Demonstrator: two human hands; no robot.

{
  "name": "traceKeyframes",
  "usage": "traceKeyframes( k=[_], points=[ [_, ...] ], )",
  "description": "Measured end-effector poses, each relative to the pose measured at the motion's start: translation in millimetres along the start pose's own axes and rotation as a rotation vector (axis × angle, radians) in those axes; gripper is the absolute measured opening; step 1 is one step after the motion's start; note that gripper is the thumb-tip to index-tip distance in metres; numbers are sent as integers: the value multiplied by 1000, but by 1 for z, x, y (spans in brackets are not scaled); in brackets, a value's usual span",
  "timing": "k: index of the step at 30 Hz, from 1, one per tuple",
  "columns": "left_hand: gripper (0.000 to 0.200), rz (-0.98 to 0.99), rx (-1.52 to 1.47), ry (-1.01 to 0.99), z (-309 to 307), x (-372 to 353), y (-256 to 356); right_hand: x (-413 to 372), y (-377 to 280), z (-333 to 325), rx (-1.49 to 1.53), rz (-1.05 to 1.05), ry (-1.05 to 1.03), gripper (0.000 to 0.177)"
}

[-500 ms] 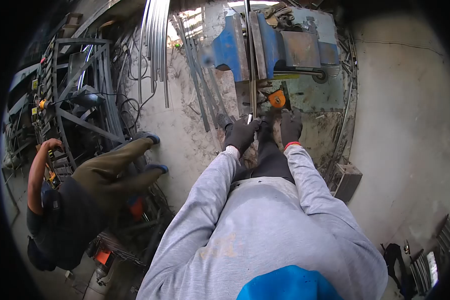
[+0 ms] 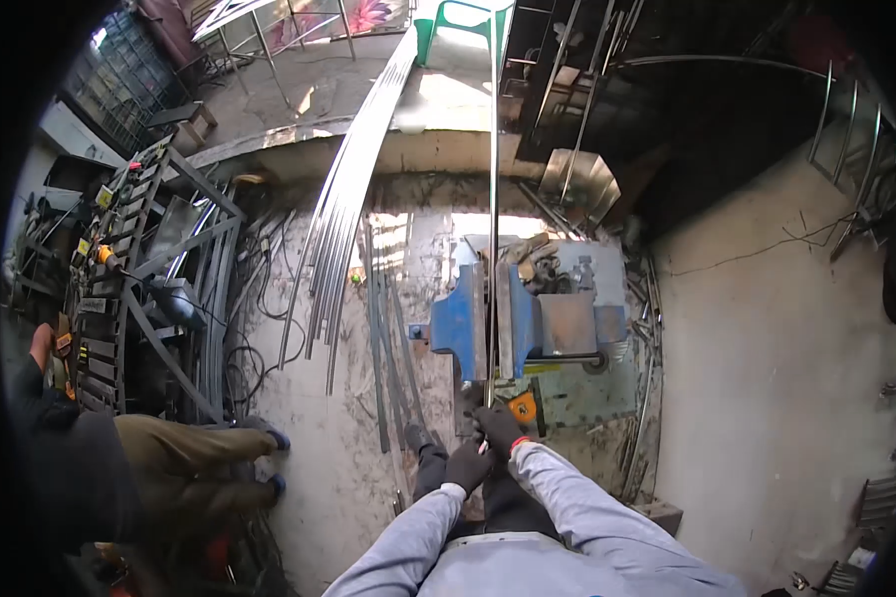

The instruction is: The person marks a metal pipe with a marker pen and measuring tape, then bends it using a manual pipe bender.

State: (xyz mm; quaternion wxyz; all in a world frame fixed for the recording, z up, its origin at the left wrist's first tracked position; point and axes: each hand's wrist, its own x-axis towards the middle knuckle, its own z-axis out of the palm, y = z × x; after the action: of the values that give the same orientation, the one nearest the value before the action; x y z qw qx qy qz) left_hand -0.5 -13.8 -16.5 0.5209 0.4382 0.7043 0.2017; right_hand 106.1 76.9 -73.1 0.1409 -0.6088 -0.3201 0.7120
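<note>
A blue bench vise [image 2: 455, 323] stands in front of me, a long thin metal bar [image 2: 494, 179] running lengthwise between its jaws. At the near end of the bar, my right hand [image 2: 498, 428], in a dark glove with a red cuff, has its fingers closed round the bar end. My left hand [image 2: 467, 466], also gloved, is closed just below and left of it, with a small pale object [image 2: 484, 447] at its fingertips. An orange tape measure [image 2: 524, 407] lies right of my right hand, below the vise.
Long shiny metal tubes [image 2: 343, 209] lie left of the vise. Farther left are a metal frame [image 2: 184, 269] and a person [image 2: 159, 463] standing beside it. A green chair [image 2: 465, 22] is at the far end. Scrap pieces [image 2: 538, 261] lie behind the vise.
The view has tipped up toward the far end. My right hand has moved left from beside the tape measure to the bar end, next to my left hand.
</note>
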Motion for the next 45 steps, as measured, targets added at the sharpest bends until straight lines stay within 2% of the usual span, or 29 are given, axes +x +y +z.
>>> traceKeyframes(
  k=[2, 3, 5, 6, 8, 9, 10, 12, 16, 18, 21, 22, 24, 26, 29, 32, 34, 36, 37, 38, 39, 40, 41, 42, 44, 45],
  points=[
    [60, -201, 85, -36, 11, 3, 3, -7, -10, 1, -243, -17, 79, 25],
    [60, -191, 76, -32, 19, 4, 1, -11, -19, 1, -253, -26, 85, 25],
    [56, -235, 154, 143, 38, 8, -1, -16, -28, 0, -44, 81, 19, 29],
    [56, -227, 147, 140, 40, 8, -2, -11, -24, -2, -50, 76, 28, 29],
    [55, -180, 123, 177, 45, 8, -3, -1, -5, -6, -343, -9, 153, 33],
    [54, -168, 107, 195, 48, 7, -4, -1, -4, -7, -337, -151, 112, 37],
    [54, -164, 95, 211, 49, 6, -4, -9, -13, -6, -347, -133, 107, 37],
    [54, -158, 79, 229, 54, 5, -7, -30, -31, -7, -300, -16, 98, 40],
    [52, -98, 58, 300, 56, -1, -4, -15, -8, -16, -130, 65, 84, 36],
    [52, -92, 63, 332, 57, -5, -3, -23, -21, -4, -2, -21, 141, 31],
    [51, -138, 72, 313, 58, -10, -1, -30, -30, 0, -43, 25, 114, 21],
    [50, -161, 79, 295, 58, -12, 0, -32, -26, 3, 19, -51, 118, 20],
    [50, -209, 98, 252, 58, -15, 3, -40, -28, 2, 169, 42, 84, 12],
    [49, -184, 95, 280, 57, -18, 6, -53, -43, 5, 128, 3, 131, 13],
    [47, -152, 110, 294, 48, -26, 22, -70, -57, 5, 286, -3, 3, 14],
    [46, -88, 94, 295, 19, -43, 48, -93, -82, 10, 330, -4, -16, 15],
    [45, -39, 72, 280, -7, -62, 71, -124, -111, 10, 379, -58, -109, 21],
    [46, -21, 40, 167, -42, -84, 104, -148, -134, 4, 489, -52, -308, 29],
    [43, -31, 129, 141, -65, -98, 133, -151, -130, -5, 507, -61, -363, 39],
    [37, 109, 38, 191, -68, -101, 132, -157, -134, -10, 559, -102, -463, 45],
    [36, 144, 4, 199, -75, -105, 141, -158, -130, -9, 648, -146, -536, 49],
    [35, 181, -32, 200, -81, -108, 150, -164, -128, -13, 615, -176, -578, 49],
    [35, 233, -13, 229, -86, -107, 156, -184, -139, -15, 475, -182, -535, 47],
    [32, 299, 9, 251, -89, -103, 158, -190, -138, -14, 456, -238, -552, 40],
    [29, 380, 43, 282, -97, -96, 163, -209, -154, -11, -511, -1284, -131, 36],
    [26, 372, -46, 218, -103, -91, 168, -213, -161, -9, -478, -1251, -122, 34]
  ],
)
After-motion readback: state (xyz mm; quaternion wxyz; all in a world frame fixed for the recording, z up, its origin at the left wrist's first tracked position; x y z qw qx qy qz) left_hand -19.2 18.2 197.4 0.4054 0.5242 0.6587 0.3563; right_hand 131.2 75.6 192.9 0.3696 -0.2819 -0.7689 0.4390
